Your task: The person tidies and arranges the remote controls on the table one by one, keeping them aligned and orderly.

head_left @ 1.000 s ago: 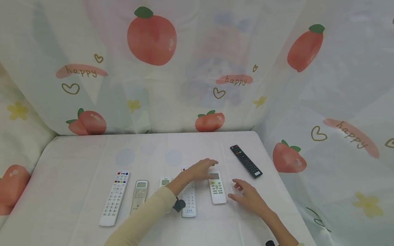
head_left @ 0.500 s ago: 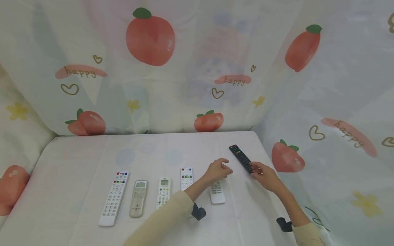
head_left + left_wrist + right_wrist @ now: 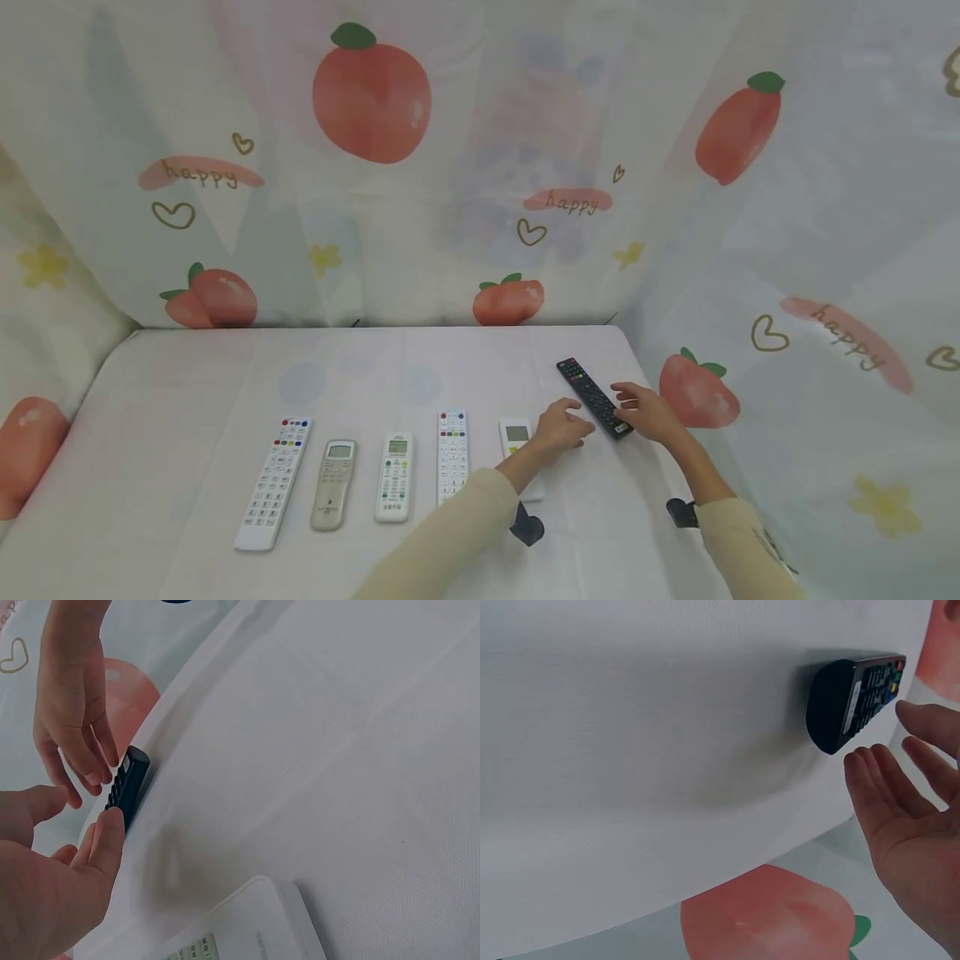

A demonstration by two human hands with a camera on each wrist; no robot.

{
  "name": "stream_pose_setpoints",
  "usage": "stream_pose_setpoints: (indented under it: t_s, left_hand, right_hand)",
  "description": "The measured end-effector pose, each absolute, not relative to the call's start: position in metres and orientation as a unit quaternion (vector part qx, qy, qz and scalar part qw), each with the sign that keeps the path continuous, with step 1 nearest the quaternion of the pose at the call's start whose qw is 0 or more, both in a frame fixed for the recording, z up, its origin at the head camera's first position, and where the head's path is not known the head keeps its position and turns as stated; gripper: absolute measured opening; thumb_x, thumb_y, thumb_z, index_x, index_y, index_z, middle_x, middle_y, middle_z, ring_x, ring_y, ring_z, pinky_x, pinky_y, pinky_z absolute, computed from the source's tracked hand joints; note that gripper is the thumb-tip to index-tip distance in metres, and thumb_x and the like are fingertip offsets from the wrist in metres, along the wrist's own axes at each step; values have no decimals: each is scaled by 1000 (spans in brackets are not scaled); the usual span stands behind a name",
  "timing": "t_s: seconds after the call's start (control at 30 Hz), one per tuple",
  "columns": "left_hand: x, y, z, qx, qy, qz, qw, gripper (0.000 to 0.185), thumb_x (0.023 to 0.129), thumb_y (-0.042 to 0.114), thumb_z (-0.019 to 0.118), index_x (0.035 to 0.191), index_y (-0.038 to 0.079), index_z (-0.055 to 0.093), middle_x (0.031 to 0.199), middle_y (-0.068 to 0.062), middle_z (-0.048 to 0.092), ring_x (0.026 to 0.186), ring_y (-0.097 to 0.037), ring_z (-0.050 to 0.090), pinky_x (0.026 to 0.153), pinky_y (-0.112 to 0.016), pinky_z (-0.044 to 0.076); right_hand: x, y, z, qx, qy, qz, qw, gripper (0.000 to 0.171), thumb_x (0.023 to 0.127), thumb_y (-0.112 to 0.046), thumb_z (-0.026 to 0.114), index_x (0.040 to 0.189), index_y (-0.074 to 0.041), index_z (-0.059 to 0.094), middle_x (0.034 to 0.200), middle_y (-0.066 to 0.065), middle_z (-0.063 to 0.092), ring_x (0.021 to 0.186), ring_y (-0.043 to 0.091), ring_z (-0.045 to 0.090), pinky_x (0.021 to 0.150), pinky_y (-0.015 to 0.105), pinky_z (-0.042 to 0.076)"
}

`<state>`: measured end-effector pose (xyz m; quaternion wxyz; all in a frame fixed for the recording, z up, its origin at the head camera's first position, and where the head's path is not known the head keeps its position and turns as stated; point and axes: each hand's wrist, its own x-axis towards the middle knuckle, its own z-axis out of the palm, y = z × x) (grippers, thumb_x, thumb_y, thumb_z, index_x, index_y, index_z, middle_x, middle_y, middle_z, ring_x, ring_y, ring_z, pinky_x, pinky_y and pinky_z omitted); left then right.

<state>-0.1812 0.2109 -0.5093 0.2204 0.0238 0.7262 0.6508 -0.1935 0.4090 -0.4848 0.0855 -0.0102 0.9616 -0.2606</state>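
Observation:
A black remote control (image 3: 595, 398) lies slantwise on the white-covered table at the right. My right hand (image 3: 648, 414) hovers over its near right side with fingers loosely bent. In the right wrist view, a small gap shows between the fingertips (image 3: 881, 754) and the remote. To the left of it, my left hand (image 3: 558, 429) is held above the table, fingers relaxed and nothing in them. Beneath the left wrist lies a white remote with a small screen (image 3: 517, 435), partly covered by the arm. Both hands also appear beside the black remote in the left wrist view.
Left of the hands, several remotes lie in a row: a white one (image 3: 452, 454), a white one with a screen (image 3: 394, 479), a beige one (image 3: 334, 487) and a long white one (image 3: 273, 483). Fruit-printed cloth (image 3: 420, 242) hangs behind and at the sides.
Both hands have moved right, from around the screened white remote to the black remote. My right hand touched the black remote half a second ago and now sits slightly above it.

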Motion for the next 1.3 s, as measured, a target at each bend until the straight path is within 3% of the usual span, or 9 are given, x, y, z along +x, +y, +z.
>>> stream_pose_setpoints:
  t_s: [0.37,0.57,0.8,1.07,1.2,1.3]
  left_hand:
    - [-188,224,-523,-20,759,614,216,50,90,15,74,135,7,56,90,-2,70,73,-14,67,68,-27,56]
    - [-193,231,-527,-19,764,606,219,56,89,18,75,140,7,54,93,-3,71,67,-12,64,67,-26,53]
    - [-198,232,-531,-12,769,599,223,59,90,18,74,143,5,50,111,-8,70,79,-15,68,75,-30,56]
    - [-200,234,-533,8,776,589,226,59,90,17,75,142,3,52,106,-8,67,90,-18,65,83,-33,55]
    - [-201,236,-531,3,776,590,222,59,88,15,76,141,1,53,115,-12,66,103,-23,64,90,-36,53]
    - [-200,237,-530,4,769,599,224,58,87,11,76,140,1,54,116,-12,66,102,-22,64,88,-36,54]
  right_hand:
    - [-202,417,-503,23,954,-274,117,51,97,-9,59,142,9,43,132,37,51,122,51,50,94,57,49]
    - [-203,420,-503,57,936,-314,152,55,96,-8,59,144,10,40,131,36,53,118,46,55,92,52,51]
    - [-203,414,-501,88,896,-389,198,62,94,-3,61,147,12,33,128,32,54,109,37,61,86,45,56]
    - [-197,410,-506,91,869,-442,205,66,93,-2,62,150,9,30,129,30,52,105,31,60,88,45,55]
    - [-196,411,-508,81,863,-455,202,66,94,-3,61,150,10,29,130,31,50,105,31,61,88,44,55]
    - [-195,412,-509,84,855,-468,205,66,94,-2,60,151,9,28,132,31,50,107,31,61,89,44,55]
